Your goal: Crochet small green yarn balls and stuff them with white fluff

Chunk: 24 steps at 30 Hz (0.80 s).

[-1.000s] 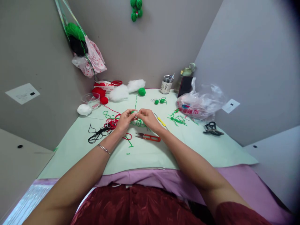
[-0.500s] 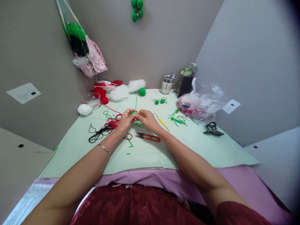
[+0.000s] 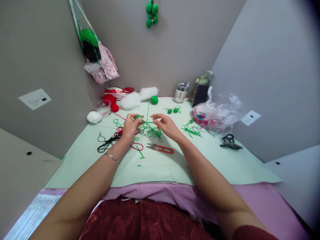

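Observation:
My left hand [image 3: 132, 126] is closed on a small green yarn piece [image 3: 138, 117], which shows between thumb and fingers. My right hand [image 3: 165, 125] is a little to the right, its fingers curved and apart beside the green strands. Loose loops of green yarn [image 3: 151, 131] lie below and between both hands. Red yarn [image 3: 136, 145] runs under and beside my left wrist. Red-handled thread snips [image 3: 161, 148] lie on the table below my right hand. The yellow hook seen earlier is out of sight.
Black cord [image 3: 107, 142], a white yarn ball [image 3: 94, 116], red yarn balls [image 3: 110, 100] and white stuffing [image 3: 130, 100] lie left and behind. A green ball [image 3: 154, 99] sits at the back. To the right are green yarn scraps [image 3: 192, 130], a plastic bag [image 3: 215, 113] and a claw clip [image 3: 230, 142].
My hands have moved apart, the right one shifting rightward and the left keeping the green piece. More green loops show between them. The yellow hook has dropped out of sight. The view shifted slightly.

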Each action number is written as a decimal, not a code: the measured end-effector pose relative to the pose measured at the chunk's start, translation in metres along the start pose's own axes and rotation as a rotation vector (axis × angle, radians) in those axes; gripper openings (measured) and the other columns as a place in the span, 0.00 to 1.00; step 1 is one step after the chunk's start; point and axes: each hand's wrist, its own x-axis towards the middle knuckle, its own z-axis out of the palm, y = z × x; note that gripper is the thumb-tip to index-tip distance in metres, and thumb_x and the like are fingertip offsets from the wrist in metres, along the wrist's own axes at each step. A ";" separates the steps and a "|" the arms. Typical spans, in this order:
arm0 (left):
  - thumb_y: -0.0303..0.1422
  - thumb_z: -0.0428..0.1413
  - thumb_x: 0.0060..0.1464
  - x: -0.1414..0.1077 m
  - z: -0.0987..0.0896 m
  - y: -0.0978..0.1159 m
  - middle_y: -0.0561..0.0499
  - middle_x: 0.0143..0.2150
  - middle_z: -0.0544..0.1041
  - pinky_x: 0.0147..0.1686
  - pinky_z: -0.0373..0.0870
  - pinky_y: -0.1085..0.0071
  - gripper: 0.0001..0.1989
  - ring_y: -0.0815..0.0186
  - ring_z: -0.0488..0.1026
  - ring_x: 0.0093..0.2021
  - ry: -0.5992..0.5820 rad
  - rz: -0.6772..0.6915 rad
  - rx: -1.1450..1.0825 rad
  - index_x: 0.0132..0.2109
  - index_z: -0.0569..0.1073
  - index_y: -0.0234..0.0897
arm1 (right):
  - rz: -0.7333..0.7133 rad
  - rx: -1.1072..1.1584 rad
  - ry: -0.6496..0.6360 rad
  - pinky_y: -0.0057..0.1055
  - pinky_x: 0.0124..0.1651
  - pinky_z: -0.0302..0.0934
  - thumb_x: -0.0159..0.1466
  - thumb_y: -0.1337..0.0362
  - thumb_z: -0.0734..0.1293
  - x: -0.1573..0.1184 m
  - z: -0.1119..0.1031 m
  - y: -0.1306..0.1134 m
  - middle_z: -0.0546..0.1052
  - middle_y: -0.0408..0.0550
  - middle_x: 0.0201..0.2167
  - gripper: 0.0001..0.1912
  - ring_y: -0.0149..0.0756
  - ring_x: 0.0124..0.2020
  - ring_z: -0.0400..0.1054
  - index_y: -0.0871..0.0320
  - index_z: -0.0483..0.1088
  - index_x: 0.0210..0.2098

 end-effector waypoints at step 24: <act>0.37 0.65 0.50 -0.002 -0.002 0.002 0.53 0.38 0.76 0.44 0.75 0.66 0.17 0.71 0.76 0.32 -0.136 -0.003 0.019 0.45 0.72 0.37 | 0.376 -0.503 -0.122 0.45 0.53 0.72 0.70 0.57 0.68 -0.001 -0.033 0.036 0.75 0.54 0.54 0.17 0.42 0.51 0.73 0.59 0.72 0.55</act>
